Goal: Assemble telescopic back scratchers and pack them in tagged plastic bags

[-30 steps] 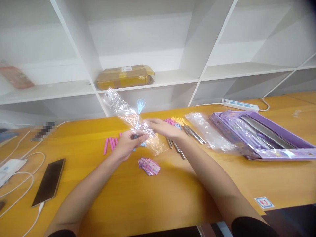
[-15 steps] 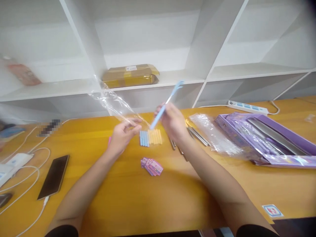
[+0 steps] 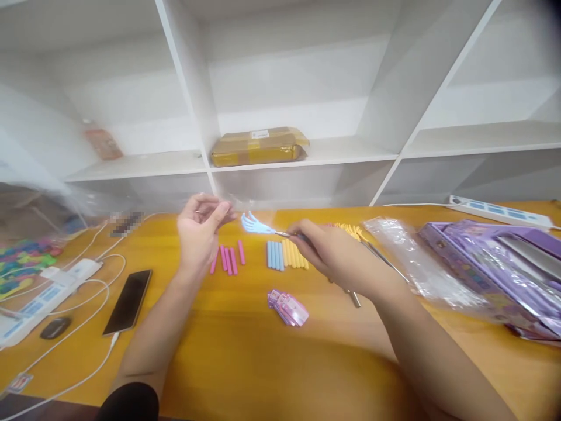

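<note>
My right hand [image 3: 322, 245] is closed around a back scratcher, whose light blue hand-shaped head [image 3: 255, 224] points left on a thin metal shaft. Thumb and fingers of my left hand [image 3: 204, 219] pinch a clear plastic bag [image 3: 249, 202], faint against the shelf; its mouth lies close to the scratcher's head. Below them on the table are blue tubes [image 3: 275, 256], yellow tubes [image 3: 295, 254] and several pink tubes [image 3: 228, 259]. Nearer to me lies a small pile of pink-purple cards [image 3: 288, 308]. Yellow scratcher heads [image 3: 348, 230] and metal rods [image 3: 388, 261] show partly behind my right hand.
Clear plastic bags [image 3: 416, 263] and an open purple box [image 3: 491, 269] with wrapped contents lie at right. On the left are a phone [image 3: 128, 302], a power strip [image 3: 48, 301], cables and colourful pieces [image 3: 26, 263]. A taped carton [image 3: 259, 147] sits on the white shelf.
The back scratcher has swung from upright to nearly level, its blue head now pointing left toward my left hand. My view has shifted left, bringing the pink tubes into sight.
</note>
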{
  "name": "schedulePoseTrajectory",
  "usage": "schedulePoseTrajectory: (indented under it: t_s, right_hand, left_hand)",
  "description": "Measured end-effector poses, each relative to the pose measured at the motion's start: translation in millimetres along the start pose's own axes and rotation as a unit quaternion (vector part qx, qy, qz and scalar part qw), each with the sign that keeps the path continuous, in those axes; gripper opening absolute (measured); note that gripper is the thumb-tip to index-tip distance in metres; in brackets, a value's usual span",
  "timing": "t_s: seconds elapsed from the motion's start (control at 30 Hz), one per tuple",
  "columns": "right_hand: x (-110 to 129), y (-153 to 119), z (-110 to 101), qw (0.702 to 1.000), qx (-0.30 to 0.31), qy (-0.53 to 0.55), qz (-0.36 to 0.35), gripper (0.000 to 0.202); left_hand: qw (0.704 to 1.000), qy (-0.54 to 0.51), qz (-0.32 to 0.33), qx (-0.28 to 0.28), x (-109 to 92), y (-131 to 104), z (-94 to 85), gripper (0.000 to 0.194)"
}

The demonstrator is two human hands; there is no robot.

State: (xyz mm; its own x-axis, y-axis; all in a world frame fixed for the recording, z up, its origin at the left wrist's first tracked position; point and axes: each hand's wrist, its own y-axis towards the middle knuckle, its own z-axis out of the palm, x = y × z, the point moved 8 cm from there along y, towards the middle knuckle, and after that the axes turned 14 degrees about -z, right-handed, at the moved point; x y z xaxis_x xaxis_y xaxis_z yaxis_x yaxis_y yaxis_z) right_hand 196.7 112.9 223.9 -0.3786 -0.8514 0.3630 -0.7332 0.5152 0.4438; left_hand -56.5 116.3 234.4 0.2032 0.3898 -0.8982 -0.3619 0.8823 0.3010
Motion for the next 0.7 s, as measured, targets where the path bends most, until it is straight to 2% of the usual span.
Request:
schedulePoseTrajectory:
  t_s: [0.1,0.3,0.53,0.7]
  right_hand:
    - [-9,2,0,1.000,0.000,0.024,0.002,0.023]
    - [-12,7,-4,0.995,-0.035,0.056,-0.076,0.039]
    - [-25,6,2,0.988,-0.003,0.157,-0.013,0.044]
    - [-25,5,8,0.972,0.021,0.235,0.001,0.046]
  left_hand:
    - [1.000,0.000,0.008,-0.007,-4,2,-3.1,0.044]
    - [1.000,-0.015,0.008,-0.012,-2,2,-3.0,0.042]
    - [0.998,-0.063,-0.018,-0.013,5,-1,-1.4,0.042]
    - [0.996,-0.080,-0.042,0.003,11,-1,2.9,0.045]
